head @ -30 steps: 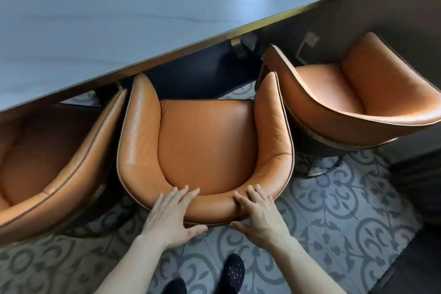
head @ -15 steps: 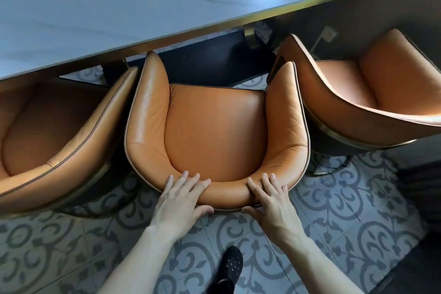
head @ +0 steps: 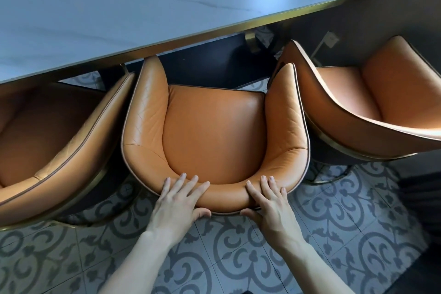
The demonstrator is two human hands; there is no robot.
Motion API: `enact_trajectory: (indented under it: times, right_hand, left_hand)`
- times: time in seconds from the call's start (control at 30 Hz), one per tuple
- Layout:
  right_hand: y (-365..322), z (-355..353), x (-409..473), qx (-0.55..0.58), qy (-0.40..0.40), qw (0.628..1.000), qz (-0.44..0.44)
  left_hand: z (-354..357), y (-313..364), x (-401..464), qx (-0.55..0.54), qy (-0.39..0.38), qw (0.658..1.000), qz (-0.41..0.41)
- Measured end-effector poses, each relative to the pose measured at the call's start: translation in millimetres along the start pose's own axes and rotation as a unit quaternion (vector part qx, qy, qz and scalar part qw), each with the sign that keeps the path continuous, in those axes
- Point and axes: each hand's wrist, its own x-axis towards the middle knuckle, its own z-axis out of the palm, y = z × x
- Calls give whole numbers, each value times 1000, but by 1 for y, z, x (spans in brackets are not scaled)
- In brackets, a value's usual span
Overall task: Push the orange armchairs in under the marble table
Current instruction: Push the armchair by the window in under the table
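Three orange leather armchairs stand along the near edge of the marble table (head: 143,7). The middle armchair (head: 214,131) faces the table, and the tip of its left arm reaches the tabletop's brass edge. My left hand (head: 177,200) and my right hand (head: 269,203) both grip the top of its curved backrest, fingers over the rim and thumbs behind. The left armchair (head: 55,136) sits partly under the table. The right armchair (head: 370,107) is turned away to the right, outside the table's corner.
Grey patterned floor tiles (head: 238,258) lie under me. A dark table base (head: 202,67) shows beneath the top. The right armchair's side nearly touches the middle one's right arm. A wall with a socket (head: 330,39) is at the far right.
The middle armchair has moved forward toward the table with both hands on its backrest; its left arm tip now meets the table edge. My foot has left the view.
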Motion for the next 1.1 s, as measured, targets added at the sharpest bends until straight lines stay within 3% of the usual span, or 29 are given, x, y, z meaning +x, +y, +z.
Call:
enact_trajectory:
  times: [0.6,1.1]
  right_hand:
    - [49,-47,101,-8,10,999,-53]
    - [62,-47,115,-26,-17,998,-51]
  left_hand:
    - [-26,16,100,-24,-20,999,-40]
    - [-31,25,110,-62,-45,995,-66]
